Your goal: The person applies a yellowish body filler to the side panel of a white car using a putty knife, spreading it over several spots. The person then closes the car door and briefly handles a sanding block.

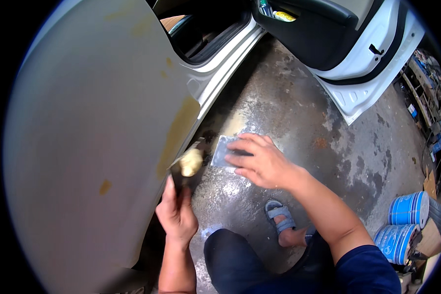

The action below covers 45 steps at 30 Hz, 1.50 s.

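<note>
My left hand (177, 213) grips a dark flat board (181, 183) with a lump of pale yellow paste (191, 162) on it and a thin blade edge along its top. My right hand (259, 160) holds a grey rectangular spreader (220, 151) just right of the board, fingers spread over its face. Left of both hands is a matte grey car body panel (83, 127) with patches of mustard-yellow filler (178, 132), the longest running along its right edge.
An open white car door (350, 105) with items in its pocket hangs at upper right over the concrete floor (338, 166). Blue drums (406, 208), cardboard (428, 237) and cluttered shelving (421, 93) line the right. My sandaled foot (279, 220) stands below my right arm.
</note>
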### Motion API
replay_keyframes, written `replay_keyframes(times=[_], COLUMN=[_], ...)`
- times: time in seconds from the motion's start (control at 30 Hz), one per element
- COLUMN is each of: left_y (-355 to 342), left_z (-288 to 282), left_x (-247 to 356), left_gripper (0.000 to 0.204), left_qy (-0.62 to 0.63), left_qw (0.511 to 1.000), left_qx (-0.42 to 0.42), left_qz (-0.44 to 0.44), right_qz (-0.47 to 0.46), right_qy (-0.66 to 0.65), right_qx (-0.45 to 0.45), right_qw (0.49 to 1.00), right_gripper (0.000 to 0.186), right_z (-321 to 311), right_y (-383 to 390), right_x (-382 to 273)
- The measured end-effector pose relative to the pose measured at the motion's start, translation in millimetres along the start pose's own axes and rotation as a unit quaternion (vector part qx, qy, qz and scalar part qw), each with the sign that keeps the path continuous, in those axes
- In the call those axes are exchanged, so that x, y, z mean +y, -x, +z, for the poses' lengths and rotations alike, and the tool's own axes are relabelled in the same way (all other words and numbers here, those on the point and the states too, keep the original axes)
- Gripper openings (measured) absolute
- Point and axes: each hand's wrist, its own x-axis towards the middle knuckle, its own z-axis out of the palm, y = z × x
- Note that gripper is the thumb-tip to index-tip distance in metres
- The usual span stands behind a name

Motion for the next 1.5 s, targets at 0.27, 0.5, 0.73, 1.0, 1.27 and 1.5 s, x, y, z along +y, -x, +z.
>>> replay_keyframes(times=[0.27,0.5,0.73,1.0,1.27,1.5], left_y=[-6,-37,-41,-44,-41,-42], left_z=[-203,-274,-295,-293,-299,-302], left_x=[-8,6,13,22,23,20], left_gripper=[0.044,0.051,0.054,0.054,0.053,0.051], left_qy=[0.118,0.026,-0.017,-0.062,-0.06,-0.065], left_qw=[0.955,0.97,0.982,0.982,0.98,0.978], left_qx=[0.263,0.241,0.179,0.159,0.167,0.179], left_qz=[0.069,-0.018,-0.059,-0.086,-0.092,-0.08], right_qz=[0.283,0.339,0.322,0.319,0.318,0.306], right_qy=[-0.728,-0.776,-0.622,-0.514,-0.435,-0.4], right_qx=[0.109,0.118,0.15,0.225,0.27,0.278], right_qw=[0.615,0.519,0.697,0.764,0.798,0.818], right_gripper=[0.037,0.06,0.053,0.047,0.044,0.042], right_z=[125,206,208,203,214,222], right_y=[10,-25,-90,-119,-129,-129], right_x=[81,115,150,150,146,135])
